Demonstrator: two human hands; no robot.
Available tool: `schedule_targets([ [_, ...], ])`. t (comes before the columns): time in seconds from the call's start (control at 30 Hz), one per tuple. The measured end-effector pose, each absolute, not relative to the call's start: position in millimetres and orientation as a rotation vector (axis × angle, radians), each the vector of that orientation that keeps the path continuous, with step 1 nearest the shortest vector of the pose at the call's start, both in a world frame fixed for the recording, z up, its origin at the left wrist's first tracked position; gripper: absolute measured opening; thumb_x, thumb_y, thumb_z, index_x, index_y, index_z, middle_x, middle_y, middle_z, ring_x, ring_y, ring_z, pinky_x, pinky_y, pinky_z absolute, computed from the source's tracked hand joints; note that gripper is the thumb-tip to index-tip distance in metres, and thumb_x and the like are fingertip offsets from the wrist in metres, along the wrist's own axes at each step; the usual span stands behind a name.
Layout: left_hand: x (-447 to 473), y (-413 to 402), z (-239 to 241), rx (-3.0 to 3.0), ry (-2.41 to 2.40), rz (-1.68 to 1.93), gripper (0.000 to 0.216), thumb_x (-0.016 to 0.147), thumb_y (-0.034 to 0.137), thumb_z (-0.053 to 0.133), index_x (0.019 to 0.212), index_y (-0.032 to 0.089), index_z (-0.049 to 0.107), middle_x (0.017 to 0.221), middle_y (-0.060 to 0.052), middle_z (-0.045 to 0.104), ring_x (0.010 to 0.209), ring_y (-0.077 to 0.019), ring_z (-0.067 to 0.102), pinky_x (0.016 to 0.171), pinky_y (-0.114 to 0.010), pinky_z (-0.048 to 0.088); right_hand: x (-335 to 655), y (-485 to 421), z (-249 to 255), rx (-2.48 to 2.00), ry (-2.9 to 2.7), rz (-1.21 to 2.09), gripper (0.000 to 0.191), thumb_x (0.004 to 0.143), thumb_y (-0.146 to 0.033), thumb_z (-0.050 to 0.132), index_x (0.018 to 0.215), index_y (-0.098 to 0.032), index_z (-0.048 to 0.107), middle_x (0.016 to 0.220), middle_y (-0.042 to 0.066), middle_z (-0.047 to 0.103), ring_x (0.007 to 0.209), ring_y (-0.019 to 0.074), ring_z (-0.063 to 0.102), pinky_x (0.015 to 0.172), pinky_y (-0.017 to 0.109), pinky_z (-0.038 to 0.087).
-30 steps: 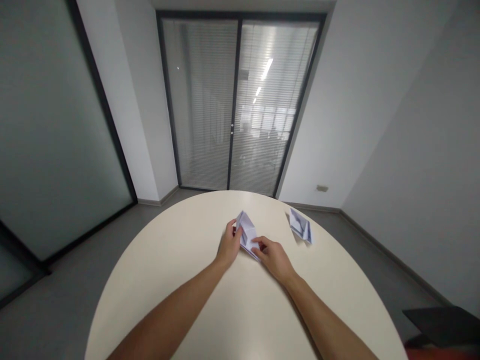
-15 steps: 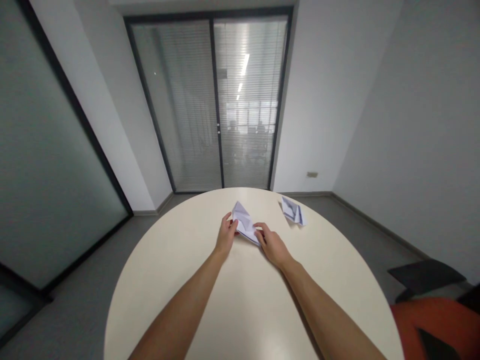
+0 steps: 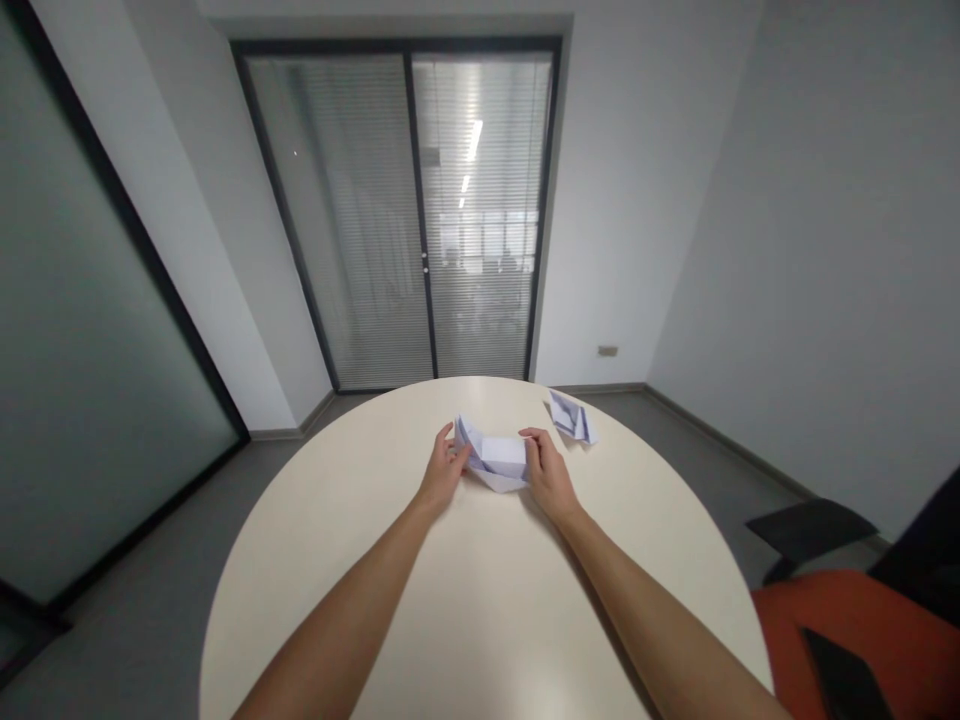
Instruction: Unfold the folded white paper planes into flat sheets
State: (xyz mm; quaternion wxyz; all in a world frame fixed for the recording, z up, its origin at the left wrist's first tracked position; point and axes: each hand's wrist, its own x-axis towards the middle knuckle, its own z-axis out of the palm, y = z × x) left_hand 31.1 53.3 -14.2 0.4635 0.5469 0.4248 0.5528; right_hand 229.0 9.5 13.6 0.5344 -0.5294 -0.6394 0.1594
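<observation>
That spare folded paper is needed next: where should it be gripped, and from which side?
Best by its near edge, from the right. The spare folded paper lies low on the table, beyond and right of the held paper model, nearest the right hand. Its layered folds probably give fingers an edge to pinch; the left hand would have to cross over.

Round cream table (image 3: 480, 640), blinded glass doors (image 3: 405, 210), grey floor (image 3: 135, 580), white walls (image 3: 825, 250)

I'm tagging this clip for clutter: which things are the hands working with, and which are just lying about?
In use: white folded paper, held at its ends by the left hand and right hand; round table under it.
Lying about: second folded paper near the far edge; orange chair.
</observation>
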Motion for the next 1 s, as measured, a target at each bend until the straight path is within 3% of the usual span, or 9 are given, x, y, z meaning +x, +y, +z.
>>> schedule_targets([
  [0.13, 30, 56, -22, 1.346, 0.991, 1.382, 0.077, 0.083, 0.044, 0.073, 0.146, 0.021, 0.035, 0.118, -0.012, 0.059, 0.091, -0.0187, 0.066, 0.079, -0.031, 0.052, 228, 15, 6, -1.197, -1.458, 0.527, 0.045, 0.098, -0.05, 0.036, 0.125, -0.018, 0.054, 0.081, 0.002, 0.062, 0.067, 0.0191, 0.055, 0.06, 0.029, 0.042],
  [0.27, 27, 58, -27, 1.342, 1.002, 1.389, 0.077, 0.08, 0.043, 0.075, 0.143, 0.019, 0.038, 0.115, -0.011, 0.06, 0.092, -0.0203, 0.066, 0.081, -0.032, 0.051, 231, 22, 10, -1.123, -1.626, 0.67, 0.04, 0.087, -0.048, 0.061, 0.115, -0.02, 0.064, 0.102, 0.006, 0.069, 0.087, 0.0214, 0.063, 0.078, 0.032, 0.048],
  [0.37, 25, 56, -27, 1.313, 1.026, 1.399, 0.076, 0.082, 0.046, 0.072, 0.143, 0.018, 0.037, 0.116, -0.012, 0.061, 0.095, -0.0215, 0.065, 0.082, -0.033, 0.051, 235, 27, 21, -1.101, -1.742, 0.768, 0.047, 0.074, -0.04, 0.077, 0.116, -0.02, 0.067, 0.113, 0.007, 0.071, 0.099, 0.0241, 0.065, 0.089, 0.035, 0.048],
  [0.47, 25, 55, -23, 1.296, 1.002, 1.419, 0.073, 0.084, 0.047, 0.069, 0.143, 0.02, 0.037, 0.118, -0.012, 0.062, 0.1, -0.0226, 0.064, 0.084, -0.034, 0.052, 236, 25, 31, -1.085, -1.825, 0.752, 0.037, 0.075, -0.034, 0.076, 0.11, -0.021, 0.072, 0.112, 0.007, 0.073, 0.103, 0.0248, 0.066, 0.095, 0.037, 0.046],
  [0.6, 25, 55, -17, 1.28, 1.116, 1.488, 0.064, 0.087, 0.04, 0.065, 0.142, 0.017, 0.04, 0.116, -0.012, 0.064, 0.1, -0.0212, 0.064, 0.086, -0.033, 0.051, 233, 14, 34, -1.056, -1.928, 0.66, 0.017, 0.083, -0.032, 0.069, 0.094, -0.021, 0.075, 0.097, 0.005, 0.077, 0.093, 0.0246, 0.069, 0.09, 0.037, 0.049],
  [0.73, 22, 55, -12, 1.35, 1.25, 1.5, 0.061, 0.088, 0.036, 0.063, 0.141, 0.014, 0.043, 0.105, -0.009, 0.067, 0.089, -0.0202, 0.065, 0.08, -0.031, 0.051, 237, 5, 24, -0.981, -1.913, 0.66, 0.017, 0.087, -0.035, 0.065, 0.092, -0.021, 0.075, 0.1, 0.007, 0.077, 0.097, 0.0259, 0.071, 0.094, 0.041, 0.05],
  [0.9, 18, 50, -7, 1.388, 1.332, 1.457, 0.043, 0.09, 0.037, 0.056, 0.126, 0.015, 0.056, 0.095, -0.006, 0.067, 0.083, -0.0204, 0.064, 0.077, -0.031, 0.05, 243, 3, 17, -0.927, -2.014, 0.673, 0.014, 0.09, -0.035, 0.065, 0.091, -0.023, 0.074, 0.101, 0.006, 0.078, 0.116, 0.0285, 0.066, 0.117, 0.055, 0.023],
  [1.0, 16, 50, -6, 1.393, 1.316, 1.492, 0.045, 0.091, 0.039, 0.054, 0.13, 0.016, 0.053, 0.1, -0.007, 0.067, 0.086, -0.0197, 0.064, 0.079, -0.031, 0.049, 238, 1, 19, -0.916, -2.035, 0.631, 0.014, 0.091, -0.033, 0.063, 0.091, -0.023, 0.073, 0.103, 0.007, 0.077, 0.131, 0.0293, 0.055, 0.118, 0.057, 0.022],
])
